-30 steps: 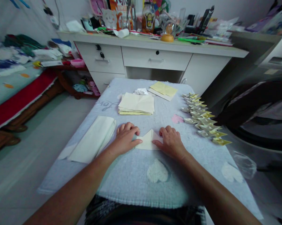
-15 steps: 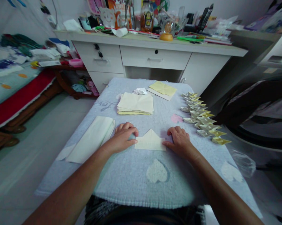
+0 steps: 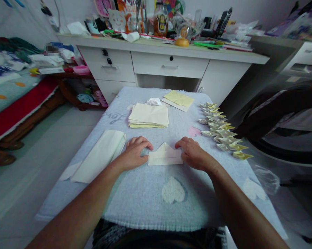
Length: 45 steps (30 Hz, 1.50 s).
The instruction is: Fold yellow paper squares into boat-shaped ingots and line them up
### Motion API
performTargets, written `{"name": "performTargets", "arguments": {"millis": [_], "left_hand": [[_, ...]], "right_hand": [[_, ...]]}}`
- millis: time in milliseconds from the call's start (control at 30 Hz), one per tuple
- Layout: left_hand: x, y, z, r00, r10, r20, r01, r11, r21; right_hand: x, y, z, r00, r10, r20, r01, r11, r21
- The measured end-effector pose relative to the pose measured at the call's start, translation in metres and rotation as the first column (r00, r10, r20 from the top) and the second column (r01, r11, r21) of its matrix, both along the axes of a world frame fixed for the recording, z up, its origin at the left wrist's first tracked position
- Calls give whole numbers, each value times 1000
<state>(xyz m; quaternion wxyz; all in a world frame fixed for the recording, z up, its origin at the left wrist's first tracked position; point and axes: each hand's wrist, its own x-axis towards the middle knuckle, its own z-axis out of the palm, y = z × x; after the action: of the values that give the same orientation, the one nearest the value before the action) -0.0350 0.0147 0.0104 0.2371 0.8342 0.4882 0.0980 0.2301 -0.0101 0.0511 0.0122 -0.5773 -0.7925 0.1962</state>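
Observation:
A small folded paper point(image 3: 164, 159), cream-coloured, lies on the cloth-covered table in front of me. It has a wide flat band along its near side and a pointed peak at the far side. My left hand point(image 3: 135, 153) rests at its left end, thumb and forefinger apart, the thumb tip by the paper's edge. At the right end, my right hand point(image 3: 193, 154) is curled over the corner with its forefinger bent towards the peak. Its thumb is partly hidden.
Beyond the hands lies a stack of paper sheets point(image 3: 148, 116), with yellow sheets point(image 3: 179, 98) and a crumpled white tissue point(image 3: 154, 101) behind. Several folded paper boats point(image 3: 225, 139) line the right side. A long folded white paper point(image 3: 100, 155) lies left, beside my forearm.
My right hand has shifted slightly left and its fingers have curled in over the paper's right end. A crease line now shows along the band. My left hand has barely moved.

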Motion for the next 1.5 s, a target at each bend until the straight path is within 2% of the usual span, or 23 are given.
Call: {"name": "performTargets", "arguments": {"millis": [167,267,367,467,600,667,733,833,933,1000,1067,1167,1267,1367,1433,1500], "left_hand": [[4,-1,0,1000,28,12,-28,999,40],[10,-3,4,998,48,49,-49,998,33],[18,-5,6,989,21,146,-27,999,38],[25,-7,4,967,-15,254,8,999,31],[30,-8,0,930,57,363,-24,995,-94],[30,-7,-1,906,101,412,-36,986,-164],[29,-6,-1,852,157,499,-39,970,-239],[30,-5,-1,719,265,642,-8,928,-373],[35,-6,-1,554,354,754,72,882,-466],[38,-8,-2,459,385,801,123,865,-486],[42,-10,-4,419,391,819,149,860,-488],[46,-14,-7,432,382,817,161,859,-487],[49,-17,-8,477,357,803,152,867,-475],[48,-18,-7,571,302,763,40,918,-394],[46,-18,-5,635,269,724,-60,952,-300],[44,-20,-3,669,239,703,-126,970,-210]], "right_hand": [[0,2,-10,997,2,-83,0,1000,16],[-8,0,-20,995,-96,-33,99,988,121],[-15,-2,-28,994,-104,-21,106,981,161],[-18,-3,-31,990,-75,-121,94,982,165],[-19,-3,-32,948,-50,-313,102,983,154],[-19,-2,-33,893,-52,-446,130,981,146],[-20,-1,-36,799,-76,-596,195,971,137],[-21,1,-39,585,-145,-798,318,946,61],[-23,3,-41,405,-193,-894,334,941,-51],[-25,3,-43,363,-196,-911,297,951,-87],[-28,2,-45,345,-198,-917,250,961,-114],[-34,1,-50,325,-202,-924,150,976,-161],[-37,0,-53,309,-176,-935,97,983,-153],[-37,-1,-50,311,-169,-935,113,984,-140],[-35,-2,-47,386,-133,-913,199,978,-58],[-32,-2,-43,540,-59,-839,295,948,123]]}}
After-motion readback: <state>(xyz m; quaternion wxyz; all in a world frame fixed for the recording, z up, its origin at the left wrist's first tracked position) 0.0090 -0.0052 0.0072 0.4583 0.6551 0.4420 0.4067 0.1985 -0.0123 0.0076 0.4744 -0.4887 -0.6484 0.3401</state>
